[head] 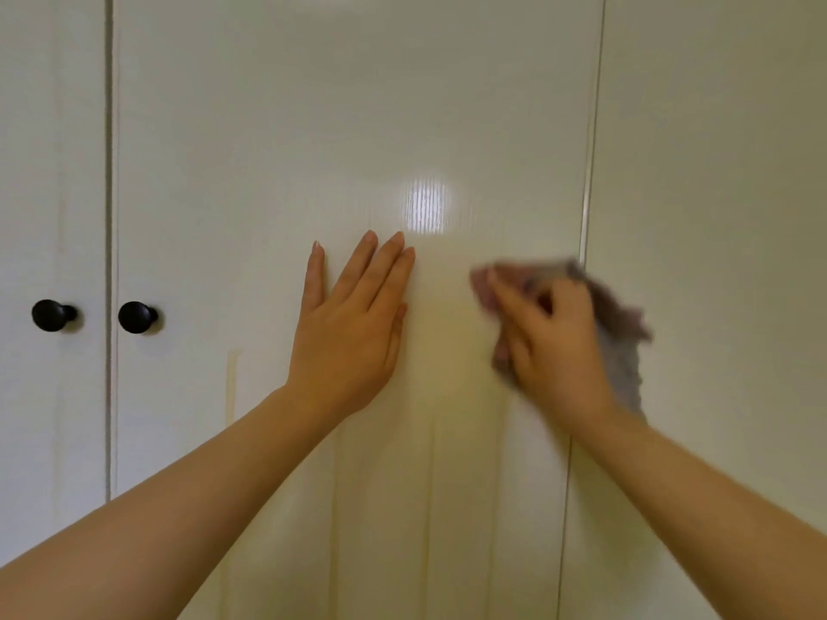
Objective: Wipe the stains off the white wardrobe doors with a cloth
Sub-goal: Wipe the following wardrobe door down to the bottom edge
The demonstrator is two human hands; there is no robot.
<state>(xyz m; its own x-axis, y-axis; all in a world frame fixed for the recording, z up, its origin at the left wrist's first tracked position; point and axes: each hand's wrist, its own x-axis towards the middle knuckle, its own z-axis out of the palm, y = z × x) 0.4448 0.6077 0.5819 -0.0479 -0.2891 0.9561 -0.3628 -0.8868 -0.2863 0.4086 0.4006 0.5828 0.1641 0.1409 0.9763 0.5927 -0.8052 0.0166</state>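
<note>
The right hand (pixel 555 337) is curled round a grey-pink cloth (pixel 622 337) and presses it to the glossy white middle door (pixel 268 127); both are blurred. The cloth bunches under and right of the fingers, reaching the door's right edge. The left hand (pixel 349 324) lies flat beside it on the same door, fingers straight. A yellowish streak (pixel 231 387) runs down lower left. Further left sit the right knob (pixel 138 317) and the left knob (pixel 53 315), both black.
</note>
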